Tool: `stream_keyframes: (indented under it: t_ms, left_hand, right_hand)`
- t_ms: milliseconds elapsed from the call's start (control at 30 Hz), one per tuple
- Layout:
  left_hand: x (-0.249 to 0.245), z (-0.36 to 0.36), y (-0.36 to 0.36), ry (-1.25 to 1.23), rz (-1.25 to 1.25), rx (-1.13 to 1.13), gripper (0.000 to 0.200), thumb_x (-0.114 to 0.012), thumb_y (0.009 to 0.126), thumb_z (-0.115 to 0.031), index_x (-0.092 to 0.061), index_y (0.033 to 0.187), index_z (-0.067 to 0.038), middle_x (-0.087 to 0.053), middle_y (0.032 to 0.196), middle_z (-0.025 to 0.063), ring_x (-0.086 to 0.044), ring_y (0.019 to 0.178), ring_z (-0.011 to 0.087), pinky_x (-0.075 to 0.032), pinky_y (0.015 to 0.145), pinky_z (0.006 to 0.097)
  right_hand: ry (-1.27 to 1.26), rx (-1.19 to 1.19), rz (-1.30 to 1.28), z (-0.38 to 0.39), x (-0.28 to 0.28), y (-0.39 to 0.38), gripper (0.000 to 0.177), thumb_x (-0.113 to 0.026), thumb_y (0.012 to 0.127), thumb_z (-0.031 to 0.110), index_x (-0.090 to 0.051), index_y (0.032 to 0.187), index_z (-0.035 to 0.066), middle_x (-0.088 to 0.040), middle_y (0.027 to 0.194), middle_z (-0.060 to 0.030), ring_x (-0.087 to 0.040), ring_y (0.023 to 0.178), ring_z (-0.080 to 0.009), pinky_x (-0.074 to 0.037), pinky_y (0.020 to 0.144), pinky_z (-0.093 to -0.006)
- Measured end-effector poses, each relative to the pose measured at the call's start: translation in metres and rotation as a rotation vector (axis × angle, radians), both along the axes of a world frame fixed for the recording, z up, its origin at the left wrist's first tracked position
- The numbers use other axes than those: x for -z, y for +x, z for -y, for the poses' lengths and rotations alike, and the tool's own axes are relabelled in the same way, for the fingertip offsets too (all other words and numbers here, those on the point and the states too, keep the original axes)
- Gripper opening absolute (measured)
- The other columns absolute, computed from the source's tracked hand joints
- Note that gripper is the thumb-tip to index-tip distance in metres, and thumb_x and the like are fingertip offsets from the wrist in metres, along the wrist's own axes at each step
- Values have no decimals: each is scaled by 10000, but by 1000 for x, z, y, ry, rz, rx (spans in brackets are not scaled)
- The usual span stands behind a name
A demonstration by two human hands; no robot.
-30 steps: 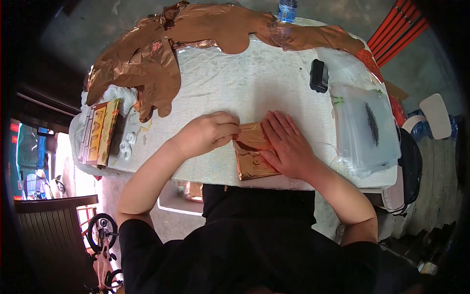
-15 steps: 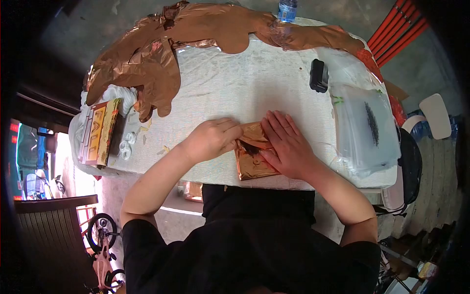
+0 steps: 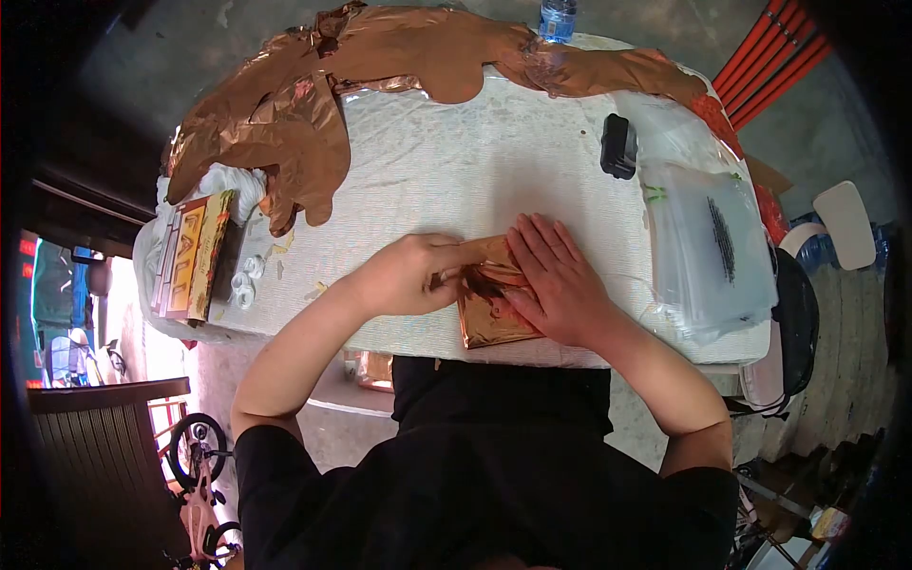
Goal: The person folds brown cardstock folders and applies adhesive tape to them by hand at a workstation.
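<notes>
A shiny copper-coloured foil packet, roughly square, lies at the near edge of the table. Its upper part is creased, with a dark fold or opening near the middle. My left hand has its fingers bent and closed on the packet's upper left edge; the fingertips are partly hidden. Flat across the packet's right side rests my right hand, fingers stretched out and pressing on the foil, thumb toward the dark fold.
Loose copper foil sheets spread along the far and left edges of the white-covered table. Boxes and small white rolls lie left. A black case and clear plastic bags lie right; a water bottle stands at the back.
My left hand has shifted slightly, its fingers reaching further over the packet's left edge, and the foil beneath looks more creased. My right hand stays pressed in place.
</notes>
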State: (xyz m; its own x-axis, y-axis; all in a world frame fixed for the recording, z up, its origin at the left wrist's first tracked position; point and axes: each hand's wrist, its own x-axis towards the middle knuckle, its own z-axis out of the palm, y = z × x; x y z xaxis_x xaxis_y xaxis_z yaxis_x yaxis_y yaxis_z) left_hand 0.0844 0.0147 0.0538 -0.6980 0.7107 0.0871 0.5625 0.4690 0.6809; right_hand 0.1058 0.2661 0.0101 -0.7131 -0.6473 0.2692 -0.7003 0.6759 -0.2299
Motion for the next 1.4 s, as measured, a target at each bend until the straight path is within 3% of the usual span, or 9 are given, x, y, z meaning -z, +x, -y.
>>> stream_keyframes:
  t_ms: [433, 533, 700, 833, 900, 1000, 1133, 1200, 1400]
  left_hand:
    - [-14, 4, -11, -121, 131, 41, 259, -606, 802, 11, -673, 1052, -7, -675, 933, 165, -658, 807, 314, -530, 713, 374]
    - [-7, 4, -13, -85, -53, 98, 196, -652, 810, -35, -681, 1003, -9, -671, 898, 148, -652, 791, 318, -530, 712, 384]
    - [-9, 1, -7, -261, -346, 139, 105, -629, 762, -92, -665, 842, -35, -644, 937, 91, -637, 907, 259, -530, 783, 357]
    - [-9, -2, -9, -335, -511, 227, 117, -607, 739, -116, -653, 813, -39, -624, 986, 65, -613, 967, 228, -527, 810, 332]
    - [-8, -2, -11, -337, -544, 240, 228, -665, 708, -145, -669, 910, -39, -621, 994, 56, -596, 961, 225, -512, 836, 338]
    - [-8, -4, -12, -366, -548, 253, 140, -621, 710, -132, -645, 805, -33, -600, 993, 70, -584, 1014, 218, -517, 839, 319]
    - [-3, -1, -16, -239, -559, 206, 134, -652, 716, -128, -648, 818, -41, -597, 978, 74, -580, 1009, 234, -512, 838, 336]
    - [-7, 2, -16, -154, -323, 140, 198, -717, 731, -127, -686, 907, -43, -635, 986, 77, -594, 975, 257, -508, 854, 352]
    - [-6, 4, -25, -113, -173, 199, 211, -737, 729, -85, -688, 927, -29, -634, 981, 109, -599, 989, 298, -500, 859, 381]
  right_hand:
    - [22, 10, 22, 0, -3, 1, 664, -511, 921, 371, -360, 1409, -54, -353, 1467, -242, -292, 1397, -364, -167, 1171, -467]
    - [18, 10, 20, 1, -2, 1, 660, -508, 924, 373, -362, 1406, -53, -358, 1463, -243, -295, 1394, -365, -168, 1169, -466]
    - [14, 9, 13, 1, -2, 0, 656, -507, 926, 380, -369, 1401, -50, -363, 1459, -243, -301, 1391, -364, -171, 1168, -462]
    - [3, 9, 22, 0, -2, 0, 663, -514, 921, 395, -379, 1393, -51, -362, 1459, -245, -301, 1391, -361, -173, 1167, -462]
    - [-4, 4, 30, 0, -3, 0, 668, -516, 919, 401, -382, 1391, -52, -360, 1461, -244, -300, 1392, -359, -172, 1168, -462]
    - [-6, 9, 24, 1, -3, 1, 676, -523, 915, 401, -377, 1396, -51, -351, 1468, -243, -293, 1397, -357, -166, 1169, -461]
    - [21, 14, 31, 1, -4, 1, 684, -532, 911, 391, -364, 1405, -51, -341, 1476, -241, -286, 1400, -358, -155, 1174, -458]
    - [20, 15, 32, 0, -4, 2, 687, -533, 910, 388, -359, 1407, -53, -339, 1477, -241, -283, 1401, -359, -152, 1175, -458]
    - [20, 8, 30, 1, -4, 1, 693, -529, 911, 388, -346, 1416, -50, -340, 1471, -250, -284, 1399, -364, -155, 1174, -464]
